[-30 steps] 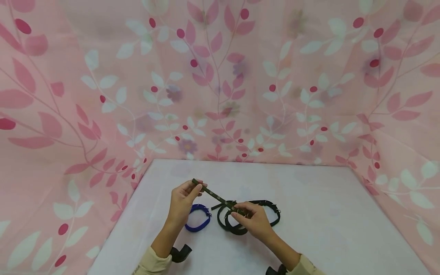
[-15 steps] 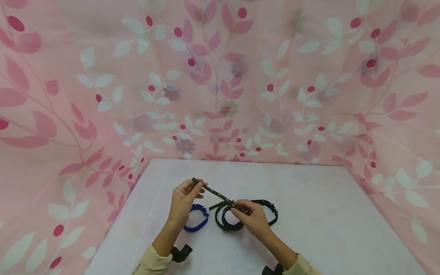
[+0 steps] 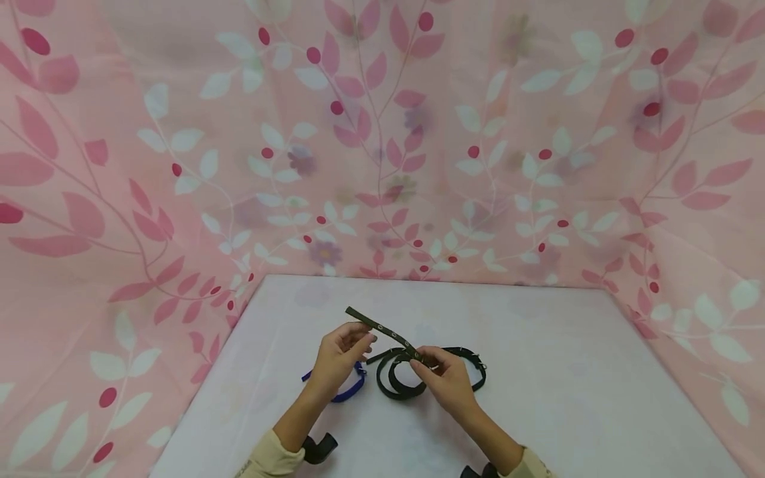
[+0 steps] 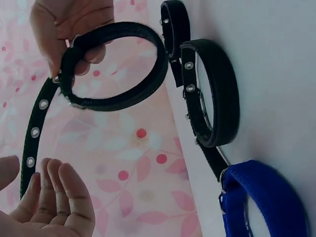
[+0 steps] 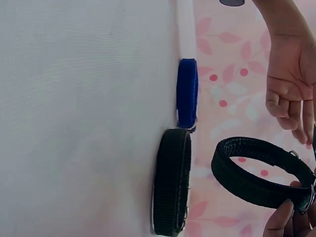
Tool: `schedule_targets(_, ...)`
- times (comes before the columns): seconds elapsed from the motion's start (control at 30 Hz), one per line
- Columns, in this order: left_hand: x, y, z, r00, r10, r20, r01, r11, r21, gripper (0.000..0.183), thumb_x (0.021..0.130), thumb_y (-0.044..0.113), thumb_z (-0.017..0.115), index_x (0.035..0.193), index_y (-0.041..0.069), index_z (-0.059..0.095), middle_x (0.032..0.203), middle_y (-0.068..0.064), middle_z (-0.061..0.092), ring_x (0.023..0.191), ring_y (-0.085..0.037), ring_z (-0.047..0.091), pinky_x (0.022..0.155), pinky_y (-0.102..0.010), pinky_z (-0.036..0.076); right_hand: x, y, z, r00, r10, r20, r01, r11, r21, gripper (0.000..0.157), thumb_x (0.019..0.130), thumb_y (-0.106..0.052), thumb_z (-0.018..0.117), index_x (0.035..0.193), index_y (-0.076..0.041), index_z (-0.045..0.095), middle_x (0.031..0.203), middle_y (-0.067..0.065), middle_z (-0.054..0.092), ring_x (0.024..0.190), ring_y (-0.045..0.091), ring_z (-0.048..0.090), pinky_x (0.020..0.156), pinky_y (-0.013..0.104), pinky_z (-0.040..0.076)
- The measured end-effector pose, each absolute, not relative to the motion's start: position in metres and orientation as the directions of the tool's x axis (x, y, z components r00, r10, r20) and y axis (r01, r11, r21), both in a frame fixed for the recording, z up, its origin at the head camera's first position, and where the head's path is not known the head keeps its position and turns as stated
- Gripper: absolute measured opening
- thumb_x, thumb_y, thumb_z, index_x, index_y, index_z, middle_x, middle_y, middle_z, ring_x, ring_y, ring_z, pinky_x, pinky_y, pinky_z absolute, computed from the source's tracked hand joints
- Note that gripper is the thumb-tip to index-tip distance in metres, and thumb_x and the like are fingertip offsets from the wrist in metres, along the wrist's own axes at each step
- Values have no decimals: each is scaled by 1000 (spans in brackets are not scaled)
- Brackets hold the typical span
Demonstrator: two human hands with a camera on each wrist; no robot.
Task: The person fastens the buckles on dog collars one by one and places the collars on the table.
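Note:
My right hand (image 3: 445, 378) pinches a dark green collar near its buckle, with the thumb on one side and fingers on the other. The collar's eyeleted strap end (image 3: 388, 332) points up and left, past my left hand (image 3: 331, 362). In the left wrist view, that hand's thumb and fingers (image 4: 61, 197) stand apart around the strap without gripping it. The padded loop (image 5: 252, 192) of the held collar hangs in the air beneath my right hand. Behind the left forearm, a blue collar (image 3: 352, 390) on the table is partly hidden.
Two more dark collars lie on the white table (image 3: 568, 372): a nearer one (image 4: 227, 98) beside the blue collar, and another (image 3: 481, 378) farther right. Pink leaf-patterned cloth (image 3: 382, 166) rises behind and at both sides. Black wrist mounts (image 3: 319, 448) sit under the forearms.
My left hand has let go of the strap's tip and slid down and right along it, toward my right hand. The tip now sticks out past the fingers. My right hand keeps its pinch.

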State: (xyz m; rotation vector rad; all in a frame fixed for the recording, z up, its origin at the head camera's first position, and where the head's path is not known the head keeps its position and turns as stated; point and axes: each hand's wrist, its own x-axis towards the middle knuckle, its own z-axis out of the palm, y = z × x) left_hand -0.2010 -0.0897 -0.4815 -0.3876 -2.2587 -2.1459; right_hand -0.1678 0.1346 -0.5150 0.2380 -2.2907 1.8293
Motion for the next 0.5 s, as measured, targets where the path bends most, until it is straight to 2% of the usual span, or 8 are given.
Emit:
schedule_targets(0.07, -201, -87, -485, -958, 212, 195, 219, 97, 971, 25, 93, 20, 70, 113, 4, 68, 101, -13, 71, 84, -25, 67, 70, -32, 59, -168, 135, -514, -969, 1, 245, -240, 201, -950, 16, 85, -7, 77, 100, -7, 73, 89, 8, 72, 76, 8, 61, 64, 20, 52)
schedule_targets(0.17, -199, -82, -492, -932, 270, 243, 307, 229, 924, 24, 94, 25, 69, 114, 13, 69, 105, -8, 72, 88, -18, 67, 72, -27, 56, -167, 135, -512, -974, -11, 224, -223, 170, -960, 17, 86, -7, 75, 102, -5, 72, 94, 10, 72, 79, 9, 63, 68, 20, 53)
schedule_targets(0.3, -195, -76, -501, -841, 430, 330, 496, 365, 788, 32, 98, 31, 62, 128, 18, 61, 115, -6, 68, 98, -16, 65, 80, -27, 54, -164, 136, -509, -982, 8, 191, -188, 128, -974, 18, 87, -9, 76, 103, -4, 72, 96, 12, 72, 81, 11, 67, 73, 20, 55)
schedule_targets(0.4, -193, -74, -504, -773, 531, 346, 578, 366, 729, 39, 102, 30, 56, 138, 16, 52, 122, -7, 64, 103, -18, 63, 82, -29, 54, -162, 137, -506, -984, 32, 173, -169, 99, -981, 19, 87, -12, 76, 103, -4, 72, 95, 15, 72, 81, 14, 69, 74, 21, 56)
schedule_targets(0.5, -193, -75, -505, -759, 561, 330, 580, 353, 734, 39, 103, 29, 53, 140, 15, 50, 124, -7, 65, 106, -18, 64, 81, -28, 55, -161, 136, -504, -988, 27, 149, -148, 48, -988, 20, 89, -12, 73, 107, -2, 70, 100, 21, 70, 84, 15, 70, 77, 22, 57)
